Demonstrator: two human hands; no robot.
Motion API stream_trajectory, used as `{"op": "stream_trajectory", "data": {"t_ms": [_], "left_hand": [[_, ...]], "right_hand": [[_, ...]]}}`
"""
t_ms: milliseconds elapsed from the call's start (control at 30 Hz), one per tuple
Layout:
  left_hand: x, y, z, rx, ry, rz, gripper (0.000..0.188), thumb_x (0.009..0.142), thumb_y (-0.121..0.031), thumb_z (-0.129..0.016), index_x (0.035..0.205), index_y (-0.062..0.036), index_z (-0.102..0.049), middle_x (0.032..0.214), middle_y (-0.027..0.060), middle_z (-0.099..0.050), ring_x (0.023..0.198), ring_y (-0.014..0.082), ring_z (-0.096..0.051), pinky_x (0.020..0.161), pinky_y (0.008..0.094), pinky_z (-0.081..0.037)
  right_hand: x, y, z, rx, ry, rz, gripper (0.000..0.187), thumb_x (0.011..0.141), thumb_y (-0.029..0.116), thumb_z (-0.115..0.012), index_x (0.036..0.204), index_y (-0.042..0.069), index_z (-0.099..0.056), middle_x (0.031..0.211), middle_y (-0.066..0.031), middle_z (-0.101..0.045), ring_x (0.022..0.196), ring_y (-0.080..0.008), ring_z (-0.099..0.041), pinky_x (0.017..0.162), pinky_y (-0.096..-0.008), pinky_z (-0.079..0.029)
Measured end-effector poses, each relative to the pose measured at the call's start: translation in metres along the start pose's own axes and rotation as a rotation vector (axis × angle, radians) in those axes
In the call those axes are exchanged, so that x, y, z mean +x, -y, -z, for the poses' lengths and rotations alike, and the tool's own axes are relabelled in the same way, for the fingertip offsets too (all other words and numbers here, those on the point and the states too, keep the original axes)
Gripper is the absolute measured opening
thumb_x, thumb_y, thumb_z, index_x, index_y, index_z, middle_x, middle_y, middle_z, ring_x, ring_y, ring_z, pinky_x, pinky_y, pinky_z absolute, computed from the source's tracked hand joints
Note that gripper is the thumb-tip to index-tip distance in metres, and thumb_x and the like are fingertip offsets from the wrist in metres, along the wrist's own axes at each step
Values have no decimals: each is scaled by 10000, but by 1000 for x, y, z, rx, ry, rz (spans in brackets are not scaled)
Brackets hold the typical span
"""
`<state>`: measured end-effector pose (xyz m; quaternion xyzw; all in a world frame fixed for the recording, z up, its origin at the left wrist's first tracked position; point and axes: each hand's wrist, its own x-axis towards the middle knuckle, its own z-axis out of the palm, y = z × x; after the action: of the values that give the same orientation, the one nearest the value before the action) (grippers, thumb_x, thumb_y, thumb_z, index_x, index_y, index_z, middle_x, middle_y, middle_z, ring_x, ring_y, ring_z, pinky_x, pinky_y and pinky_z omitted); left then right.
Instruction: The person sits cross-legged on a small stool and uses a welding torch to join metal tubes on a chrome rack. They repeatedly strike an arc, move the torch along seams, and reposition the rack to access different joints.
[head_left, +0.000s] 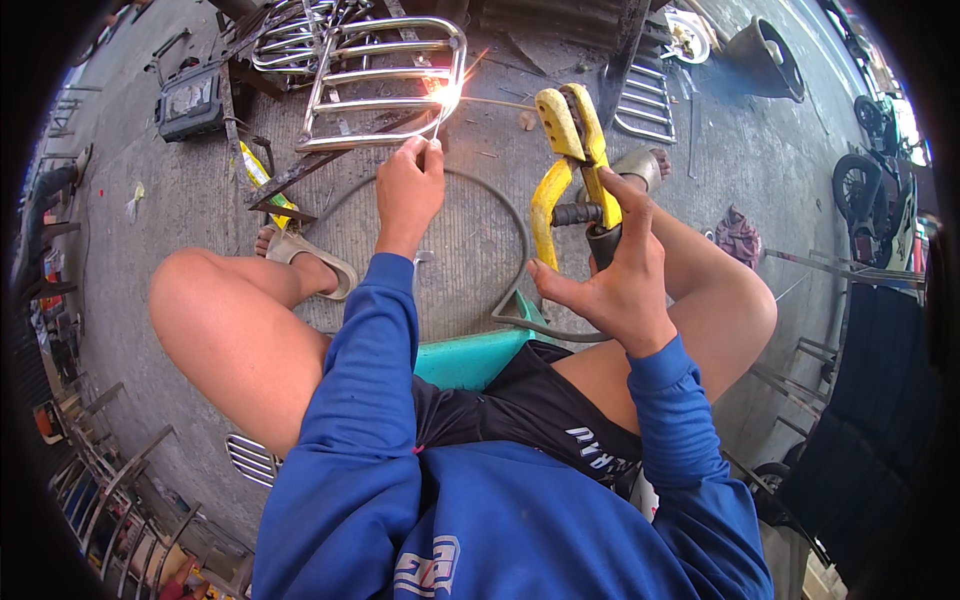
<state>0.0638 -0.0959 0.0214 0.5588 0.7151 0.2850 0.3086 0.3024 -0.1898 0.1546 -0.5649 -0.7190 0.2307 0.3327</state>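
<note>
My left hand (pixel 410 195) reaches forward with thumb and fingertips pinched on a thin metal rod (pixel 437 128), whose far end points at the right edge of a shiny tubular metal rack (pixel 380 103). A bright welding arc (pixel 440 91) glows there, throwing small sparks. My right hand (pixel 630 280) is wrapped round a yellow welding electrode holder (pixel 553 120) with a dark grip. From the holder's jaws a thin welding electrode (pixel 497 103) runs left to the arc. Glare hides the spot where rod, electrode and rack meet.
Dark metal stand legs (pixel 310 165) support the rack. A grey cable (pixel 515 215) curves across the concrete floor. More racks (pixel 645 105), a grey case (pixel 190 103), a dark bucket (pixel 765 60) and a motorcycle (pixel 870 200) stand around. Below me is a teal seat (pixel 465 360).
</note>
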Motion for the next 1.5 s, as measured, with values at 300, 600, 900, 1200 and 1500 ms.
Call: {"op": "stream_trajectory", "data": {"t_ms": [300, 600, 900, 1200, 1500], "left_hand": [[-5, 4, -12, -73, -120, -83, 359, 1049, -313, -642, 883, 6, -635, 708, 191, -640, 632, 383, -607, 639, 475, -473], [-8, 0, -13, -74, -126, -77, 327, 1048, -267, -645, 884, 17, -628, 691, 205, -615, 602, 392, -581, 607, 473, -456], [-9, 3, -17, -118, -188, -113, 269, 1050, -242, -617, 967, 7, -679, 785, 233, -694, 747, 421, -696, 716, 471, -512], [-8, 0, -16, -99, -136, -65, 319, 1049, -267, -631, 884, 5, -651, 681, 175, -646, 595, 357, -623, 626, 461, -482], [-8, 3, -17, -91, -154, -99, 343, 1047, -282, -651, 870, 10, -630, 674, 177, -611, 591, 354, -575, 620, 458, -465]], "right_hand": [[0, 0, 2, -49, -18, -22, 1054, 660, 327, -969, 1508, 48, -409, 1269, -258, -674, 1122, -395, -727, 958, -446, -592], [2, 3, 1, -72, 3, -21, 1029, 669, 314, -958, 1497, 33, -416, 1324, -240, -664, 1145, -398, -719, 966, -460, -592], [3, 3, 0, -40, 25, -37, 1033, 678, 330, -968, 1506, 49, -417, 1334, -226, -665, 1127, -368, -727, 942, -444, -602], [4, 1, -2, -81, 16, -4, 1034, 678, 350, -964, 1502, 50, -418, 1347, -228, -656, 1149, -393, -722, 962, -451, -595], [3, -1, -2, -65, -9, -12, 1061, 665, 328, -972, 1507, 26, -402, 1259, -257, -670, 1089, -378, -735, 926, -439, -602]]}}
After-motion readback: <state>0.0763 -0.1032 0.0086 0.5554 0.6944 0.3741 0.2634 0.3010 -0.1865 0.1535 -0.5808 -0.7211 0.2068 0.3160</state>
